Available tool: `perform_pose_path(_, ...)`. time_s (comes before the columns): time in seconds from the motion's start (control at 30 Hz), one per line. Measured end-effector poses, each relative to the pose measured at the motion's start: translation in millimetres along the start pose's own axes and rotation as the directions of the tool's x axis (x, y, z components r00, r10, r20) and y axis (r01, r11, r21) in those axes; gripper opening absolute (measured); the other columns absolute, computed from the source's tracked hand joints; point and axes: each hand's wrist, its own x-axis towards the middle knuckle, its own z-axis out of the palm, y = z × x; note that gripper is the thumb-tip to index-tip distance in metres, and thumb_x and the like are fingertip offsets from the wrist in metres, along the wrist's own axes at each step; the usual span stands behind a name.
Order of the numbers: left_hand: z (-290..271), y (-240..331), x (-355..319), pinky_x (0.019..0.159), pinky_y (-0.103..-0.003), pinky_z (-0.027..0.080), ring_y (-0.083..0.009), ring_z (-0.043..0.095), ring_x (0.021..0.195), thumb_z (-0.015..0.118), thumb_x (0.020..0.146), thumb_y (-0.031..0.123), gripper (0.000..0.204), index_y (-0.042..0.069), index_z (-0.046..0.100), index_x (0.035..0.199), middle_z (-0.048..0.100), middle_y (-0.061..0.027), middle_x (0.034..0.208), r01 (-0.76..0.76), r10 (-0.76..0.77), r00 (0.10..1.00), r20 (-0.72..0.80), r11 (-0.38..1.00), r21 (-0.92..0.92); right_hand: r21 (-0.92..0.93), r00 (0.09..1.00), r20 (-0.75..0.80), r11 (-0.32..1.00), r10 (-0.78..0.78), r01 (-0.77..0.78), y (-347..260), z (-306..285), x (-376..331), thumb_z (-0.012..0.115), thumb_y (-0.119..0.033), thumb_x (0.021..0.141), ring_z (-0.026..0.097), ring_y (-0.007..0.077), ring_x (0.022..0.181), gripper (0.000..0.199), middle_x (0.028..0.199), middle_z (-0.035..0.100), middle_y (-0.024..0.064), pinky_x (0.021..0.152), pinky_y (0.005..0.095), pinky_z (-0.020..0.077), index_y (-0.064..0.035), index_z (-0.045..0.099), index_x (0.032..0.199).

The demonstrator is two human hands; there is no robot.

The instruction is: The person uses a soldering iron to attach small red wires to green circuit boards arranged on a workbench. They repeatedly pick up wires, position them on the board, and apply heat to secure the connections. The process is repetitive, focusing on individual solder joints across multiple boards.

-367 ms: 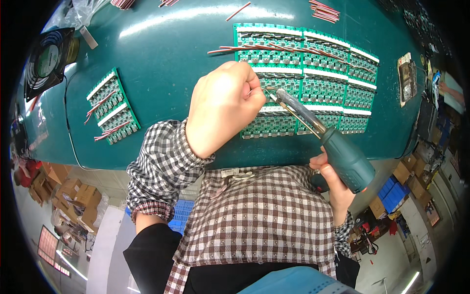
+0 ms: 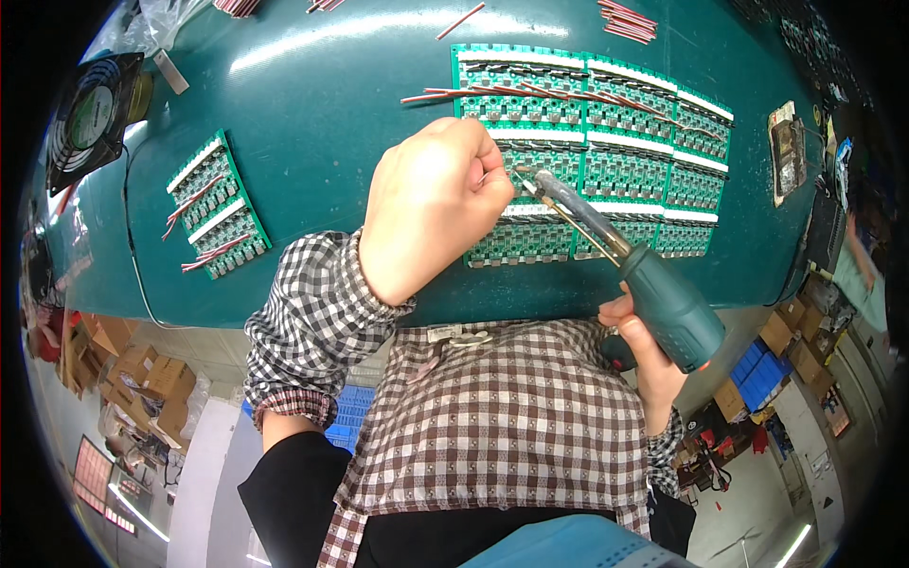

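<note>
My right hand [image 2: 649, 355] is wrapped round the dark green handle of a soldering gun [image 2: 668, 303], which has a metal barrel and a thin brass tube alongside. Its tip rests at a block of green circuit boards [image 2: 620, 170], by the second row. Close to that tip, my left hand [image 2: 431, 208] is closed in a pinch, with a bit of thin wire showing at its fingers; most of that wire is hidden. Red-and-white wires [image 2: 530, 92] lie across the top row of the boards, which carry white strips.
A smaller circuit board panel [image 2: 220, 204] with wires lies to the left, below a black fan [image 2: 93, 118]. Bundles of cut wires [image 2: 628, 21] and a single wire [image 2: 461, 22] lie at the far side. A worn metal holder [image 2: 787, 154] stands at the right.
The soldering gun's tip has shifted very slightly at the boards. Both hands stay in nearly the same place. At the far right, another person's arm has moved.
</note>
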Motion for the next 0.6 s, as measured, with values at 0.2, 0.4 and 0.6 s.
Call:
perform_pose_path(0.2, 0.4, -0.1, -0.5, 0.052, -0.027, 0.042, -0.0139, 0.049, 0.054, 0.064, 0.068, 0.003, 0.006, 0.003, 0.059, 0.071, 0.052, -0.0051, 0.063, 0.004, -0.004, 1.0, 0.0, 1.0, -0.001, -0.014, 0.999, -0.007, 0.999, -0.041, 0.041, -0.4, -3.6, -0.2, 0.069, 0.001, 0.078, 0.066, 0.02, 0.082, 0.027, 0.09, 0.068, 0.0139, 0.074, 0.0318, 0.0533, 0.0057, 0.062, 0.103)
perform_pose_path(0.4, -1.0, 1.2, -0.5, 0.053, -0.027, 0.043, -0.0139, 0.05, 0.055, 0.064, 0.068, 0.003, 0.006, 0.003, 0.059, 0.071, 0.053, -0.005, 0.064, 0.014, -0.014, 1.0, 0.01, 1.0, 0.001, -0.008, 0.998, -0.027, 0.999, -0.049, 0.049, -0.9, -2.6, 0.2, 0.069, 0.002, 0.077, 0.066, 0.0196, 0.08, 0.026, 0.086, 0.068, 0.013, 0.073, 0.0314, 0.0533, 0.0057, 0.062, 0.102)
perform_pose_path(0.6, -2.8, 2.1, -2.1, 0.055, -0.036, 0.048, -0.0258, 0.059, 0.061, 0.065, 0.068, 0.007, 0.009, 0.005, 0.057, 0.071, 0.057, -0.0085, 0.065, 0.0, 0.0, 1.0, 0.0, 1.0, 0.001, -0.025, 0.998, -0.01, 0.998, -0.065, 0.065, -0.7, -5.3, -0.5, 0.069, 0.002, 0.077, 0.065, 0.0187, 0.078, 0.025, 0.086, 0.068, 0.0121, 0.071, 0.0304, 0.0522, 0.0056, 0.063, 0.101)
